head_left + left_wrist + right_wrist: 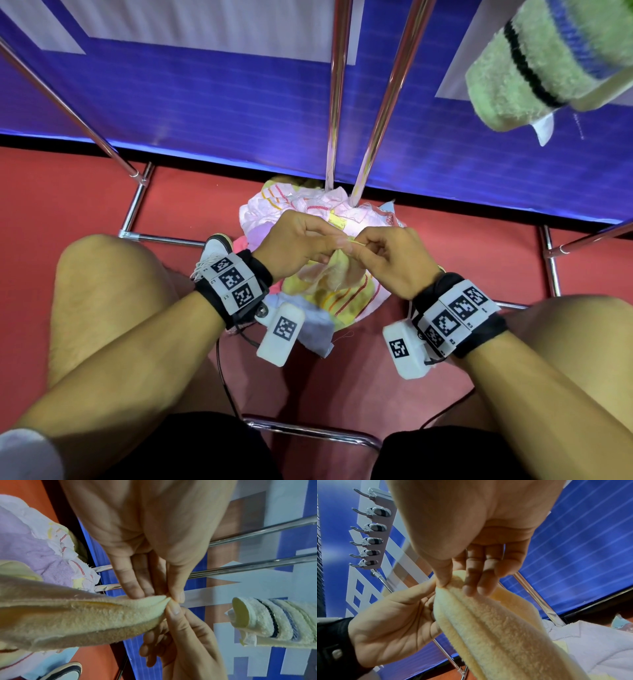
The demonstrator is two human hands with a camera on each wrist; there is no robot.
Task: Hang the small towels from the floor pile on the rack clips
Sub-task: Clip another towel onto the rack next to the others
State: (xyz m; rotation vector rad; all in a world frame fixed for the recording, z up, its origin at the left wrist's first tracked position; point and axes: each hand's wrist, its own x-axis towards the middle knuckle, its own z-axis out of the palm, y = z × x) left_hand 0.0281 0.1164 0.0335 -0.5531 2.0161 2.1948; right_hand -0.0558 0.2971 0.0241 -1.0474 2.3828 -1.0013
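Presently your left hand [294, 243] and right hand [387, 257] meet above the floor pile [308, 219], each pinching the same corner of a yellow towel [77, 620] between thumb and fingertips [467, 589]. The remaining fingers lie relaxed against the cloth. The towel hangs from that corner towards the pile, gathered into long soft folds. It appears light, limp terry with no stiffness, so it should sag wherever unsupported; a grip at the hemmed corner looks soundest, with enough edge left proud of your fingers to feed a clip. The nap looks grippy, so slipping seems unlikely. Overhead, the rack clips [373, 540] sit in a row, well apart from your hands. A green striped towel [548, 61] already hangs at upper right.
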